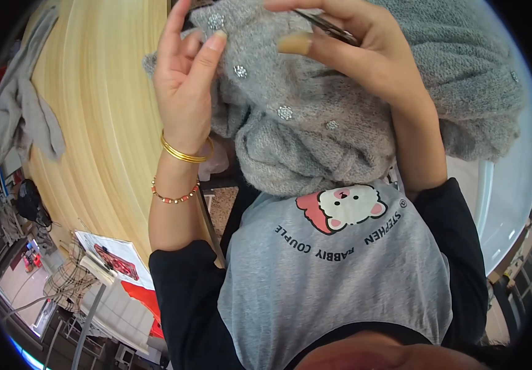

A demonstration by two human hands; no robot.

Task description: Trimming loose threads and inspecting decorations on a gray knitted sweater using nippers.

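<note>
A fuzzy grey knitted garment is bunched up against my lap. Several sparkly flower-shaped buttons sit along it, one of them a round button near the middle. My left hand grips the knit at its upper left edge, the thumb beside the topmost button. Above the cloth, my right hand is closed around slim dark metal thread snips, their pointed end toward the left. The upper fingers of both hands are cut off by the picture's top edge.
A pale wooden table lies to my left, with another grey knitted piece at its far left side. On my right, more grey knit spills over a white plastic tub. A printed sheet is at the lower left.
</note>
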